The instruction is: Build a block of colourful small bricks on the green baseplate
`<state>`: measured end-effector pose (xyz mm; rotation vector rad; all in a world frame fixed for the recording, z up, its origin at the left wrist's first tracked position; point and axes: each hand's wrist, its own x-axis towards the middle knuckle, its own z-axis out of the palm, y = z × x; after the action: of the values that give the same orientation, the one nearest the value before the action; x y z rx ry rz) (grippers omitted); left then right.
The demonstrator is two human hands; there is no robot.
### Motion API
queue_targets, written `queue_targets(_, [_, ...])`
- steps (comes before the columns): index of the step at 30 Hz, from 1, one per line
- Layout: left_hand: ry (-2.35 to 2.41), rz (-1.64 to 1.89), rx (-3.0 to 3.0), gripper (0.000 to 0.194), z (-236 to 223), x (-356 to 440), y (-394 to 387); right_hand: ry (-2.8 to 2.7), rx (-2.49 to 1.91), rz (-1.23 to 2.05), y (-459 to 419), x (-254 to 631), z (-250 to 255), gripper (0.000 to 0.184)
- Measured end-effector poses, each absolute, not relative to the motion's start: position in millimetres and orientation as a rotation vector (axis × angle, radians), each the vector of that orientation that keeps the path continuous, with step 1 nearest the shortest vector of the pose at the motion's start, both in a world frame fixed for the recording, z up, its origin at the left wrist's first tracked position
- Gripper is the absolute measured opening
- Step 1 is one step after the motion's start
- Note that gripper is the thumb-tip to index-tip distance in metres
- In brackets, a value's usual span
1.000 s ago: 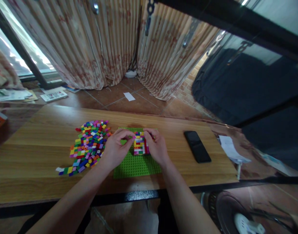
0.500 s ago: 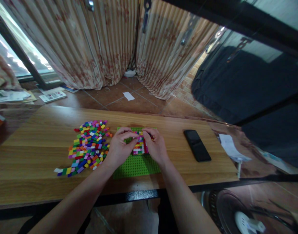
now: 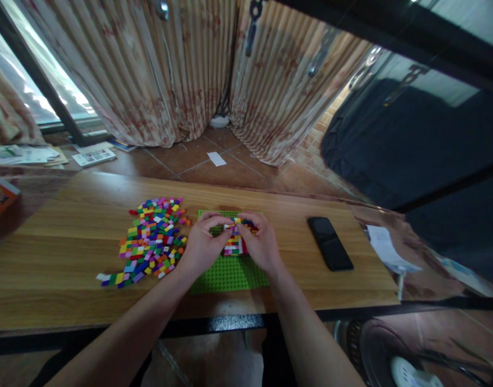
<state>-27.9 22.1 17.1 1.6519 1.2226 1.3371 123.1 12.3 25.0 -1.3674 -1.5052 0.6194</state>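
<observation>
A green baseplate [image 3: 226, 274] lies on the wooden table [image 3: 69, 252] in front of me. On its far half stands a small block of many-coloured bricks [image 3: 235, 246]. My left hand [image 3: 202, 244] and my right hand [image 3: 260, 244] meet over that block, fingers curled and pinched together at its top. What the fingertips hold is too small to make out. A heap of loose coloured bricks [image 3: 150, 239] lies just left of the plate, beside my left hand.
A black phone [image 3: 330, 243] lies on the table to the right. A sheet of paper [image 3: 385, 247] hangs off the right end. An orange box [image 3: 0, 196] sits at the far left. Curtains and tiled floor lie beyond; a fan [image 3: 411, 360] stands below right.
Both hands have drawn closer together over the brick block, covering more of it. The view has shifted slightly.
</observation>
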Motion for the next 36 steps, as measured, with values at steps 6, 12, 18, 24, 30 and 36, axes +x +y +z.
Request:
queue_targets(6, [1.196,1.391,1.690,0.010,15.1,-28.4,21.6,-1.502,-1.358,0.630,11.8,123.2,26.2,0.020])
queue_targets(12, [1.192,1.422,1.599,0.011,17.4,-29.3,22.3,-1.515,-1.304,0.631,7.8,121.9,32.1,0.017])
queue_targets(18, [1.150,1.442,1.565,0.013,17.2,-30.0,22.3,-1.580,-1.317,0.544,5.4,119.7,36.2,0.012])
queue_targets(24, [1.143,1.400,1.671,0.018,19.9,-29.2,20.3,-1.594,-1.288,0.499,5.0,118.2,36.1,0.010])
queue_targets(30, [1.272,1.400,1.804,0.021,23.1,-39.9,24.1,-1.718,-1.333,0.341,4.1,123.5,38.4,0.009])
queue_targets(36, [1.320,1.399,1.858,0.014,26.2,-47.5,21.6,-1.931,-1.370,0.198,0.7,122.8,37.4,0.010])
